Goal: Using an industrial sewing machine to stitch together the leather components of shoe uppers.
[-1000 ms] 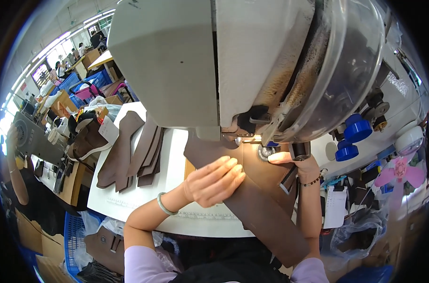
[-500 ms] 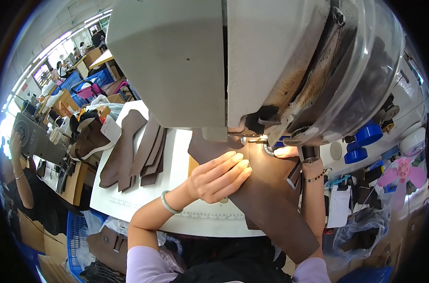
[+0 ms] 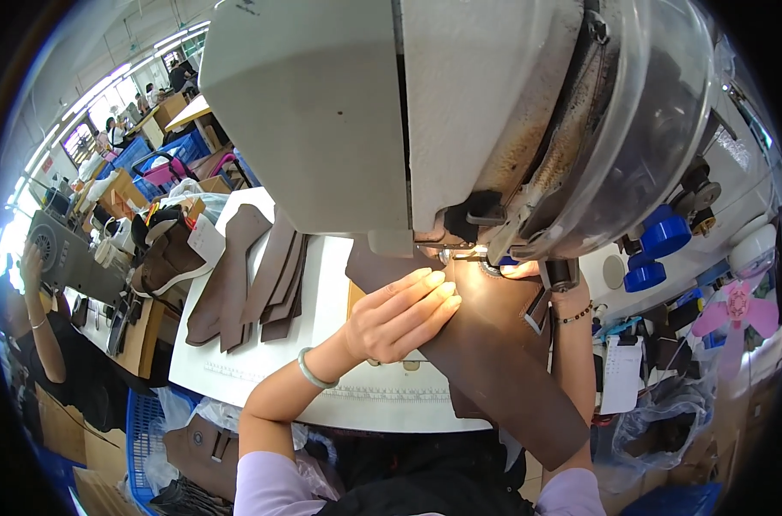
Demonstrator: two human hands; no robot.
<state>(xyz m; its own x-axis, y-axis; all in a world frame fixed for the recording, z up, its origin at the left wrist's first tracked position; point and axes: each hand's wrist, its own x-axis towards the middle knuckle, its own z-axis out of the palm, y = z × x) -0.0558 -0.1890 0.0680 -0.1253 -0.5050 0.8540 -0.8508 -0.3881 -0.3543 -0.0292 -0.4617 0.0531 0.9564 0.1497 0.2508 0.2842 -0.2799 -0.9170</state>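
Observation:
A large brown leather piece (image 3: 511, 378) lies under the sewing machine head (image 3: 314, 129), and its lower end hangs past the bed's near edge toward my right forearm. My left hand (image 3: 401, 318) is at the leather's left edge, its fingers pressed together and the thumb hidden. On the far right side of the leather, my right hand (image 3: 567, 297) has a fingertip on it near the lit stitching spot. A dark machine part hides most of that hand. The needle area (image 3: 460, 254) is lit, but the needle cannot be made out.
Several cut brown leather strips (image 3: 279, 284) lie on the white machine bed (image 3: 236, 374) to the left. Beyond them is a brown shoe (image 3: 163, 258). A blue basket (image 3: 141, 447) with leather parts stands below left. At right are a pink fan (image 3: 735, 311) and blue knobs (image 3: 645, 273). A co-worker's arm (image 3: 43, 327) shows at far left.
The view has shifted slightly. Both hands stay in nearly the same places on the leather, which has turned or slid only a little under the machine head.

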